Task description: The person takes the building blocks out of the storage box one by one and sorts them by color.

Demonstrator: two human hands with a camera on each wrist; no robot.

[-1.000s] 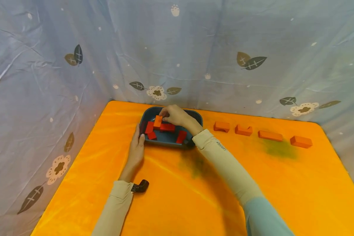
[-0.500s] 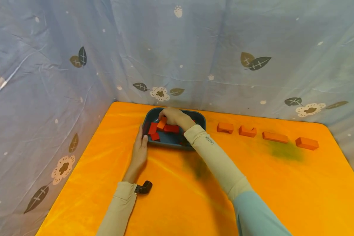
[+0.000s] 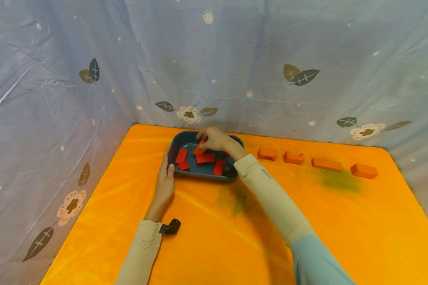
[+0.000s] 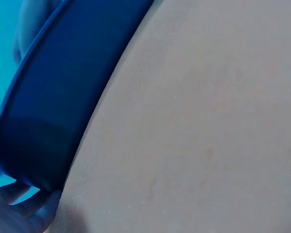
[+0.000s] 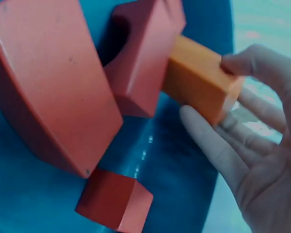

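Observation:
In the head view, a dark blue tray (image 3: 203, 177) holds several red blocks (image 3: 205, 158). My right hand (image 3: 215, 140) reaches over its back rim and pinches an orange block (image 3: 199, 150) between thumb and fingers. The right wrist view shows that orange block (image 5: 196, 80) beside a red block with a curved cutout (image 5: 145, 73); a larger red block (image 5: 53, 87) and a small red one (image 5: 114, 199) lie nearby. My left hand (image 3: 164, 184) rests against the tray's left front corner, fingers straight along the outside. Its fingertips touch the blue wall (image 4: 53, 97) in the left wrist view.
To the right of the tray stands a spaced row of orange blocks: an arch block (image 3: 267, 154), a notched block (image 3: 294, 158), a long plank (image 3: 326, 164) and a brick (image 3: 363, 171). They share a yellow cloth (image 3: 214, 237). Patterned curtains (image 3: 249, 59) border the back and left.
The right hand has shifted the orange block slightly right inside the tray, apart from the red blocks at the left. The left hand has stayed at the tray.

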